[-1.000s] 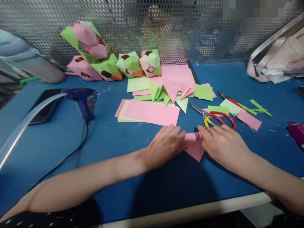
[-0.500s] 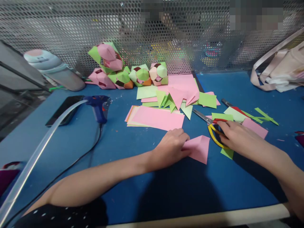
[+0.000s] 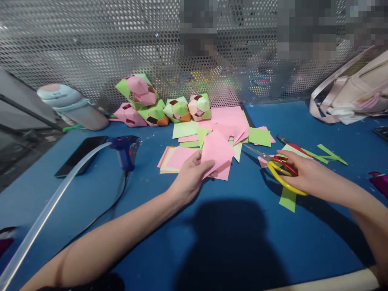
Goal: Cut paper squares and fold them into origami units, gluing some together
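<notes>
In my left hand (image 3: 192, 173) is a pink sheet of paper (image 3: 216, 151), gripped near its lower left edge and raised above the table. My right hand (image 3: 309, 171) is closed around the red and yellow handles of a pair of scissors (image 3: 280, 169), whose blades point left toward the paper. Behind the held sheet lies a stack of pink and pale paper strips (image 3: 178, 159), partly covered by it. Green scraps (image 3: 287, 199) lie under and beside the scissors.
Several folded pink and green paper balls (image 3: 177, 109) stand along the perforated metal screen (image 3: 121, 44). At left are a blue glue gun (image 3: 125, 153) with a long clear stick, a phone (image 3: 80, 155) and a bottle (image 3: 75, 107). A pale bag (image 3: 360, 91) sits at right.
My left hand has lifted the pink paper and turned it upright, moving it left and away from me. The right hand has raised the scissors off the table.
</notes>
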The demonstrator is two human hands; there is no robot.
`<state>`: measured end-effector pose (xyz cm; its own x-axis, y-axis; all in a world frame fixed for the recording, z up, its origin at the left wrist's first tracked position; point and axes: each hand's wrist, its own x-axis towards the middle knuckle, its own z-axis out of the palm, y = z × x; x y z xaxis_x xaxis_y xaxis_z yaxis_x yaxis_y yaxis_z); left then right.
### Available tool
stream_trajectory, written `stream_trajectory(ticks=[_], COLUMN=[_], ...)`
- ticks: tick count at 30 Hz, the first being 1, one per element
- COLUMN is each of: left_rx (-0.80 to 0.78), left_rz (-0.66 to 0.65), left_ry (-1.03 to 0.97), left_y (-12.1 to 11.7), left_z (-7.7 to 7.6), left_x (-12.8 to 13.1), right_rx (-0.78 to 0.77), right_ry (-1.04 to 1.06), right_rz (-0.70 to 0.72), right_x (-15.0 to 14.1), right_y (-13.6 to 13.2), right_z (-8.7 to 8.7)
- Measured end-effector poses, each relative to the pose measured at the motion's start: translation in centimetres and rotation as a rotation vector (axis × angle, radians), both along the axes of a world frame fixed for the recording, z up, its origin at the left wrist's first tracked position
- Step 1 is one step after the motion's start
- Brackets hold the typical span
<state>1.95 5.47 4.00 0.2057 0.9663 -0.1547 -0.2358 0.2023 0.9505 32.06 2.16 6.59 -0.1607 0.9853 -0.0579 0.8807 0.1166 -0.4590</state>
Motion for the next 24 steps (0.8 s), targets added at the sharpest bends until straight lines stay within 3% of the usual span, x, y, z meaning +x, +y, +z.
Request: stream_trajectory(ticks=[3, 5, 7, 15, 24], left_rx=[-0.078, -0.109, -0.132, -0.158, -0.161], left_rz=[0.058, 0.079, 0.097, 0.033, 0.005], left_ry=[-0.099, -0.151, -0.190, -0.217, -0.274], left_y=[1.0, 1.3, 1.5, 0.2, -1.5], left_z=[0.3, 0.5, 0.7, 1.5, 2.2], left_x=[-0.6, -0.8, -0.8, -0.2, 1.0], right_rx=[-0.200, -0.332, -0.450, -0.525, -0.616], right_ry=[0.400, 0.742, 0.949, 0.672, 0.864], right_rz=[-0.028, 0.015, 0.069, 0.073, 0.048], right_x=[0.0, -0.5, -1.4, -4.1, -5.5], right_y=[0.4, 0.4, 0.0, -2.8, -3.0], right_z=[0.0, -0.4, -0.9, -1.2, -1.1])
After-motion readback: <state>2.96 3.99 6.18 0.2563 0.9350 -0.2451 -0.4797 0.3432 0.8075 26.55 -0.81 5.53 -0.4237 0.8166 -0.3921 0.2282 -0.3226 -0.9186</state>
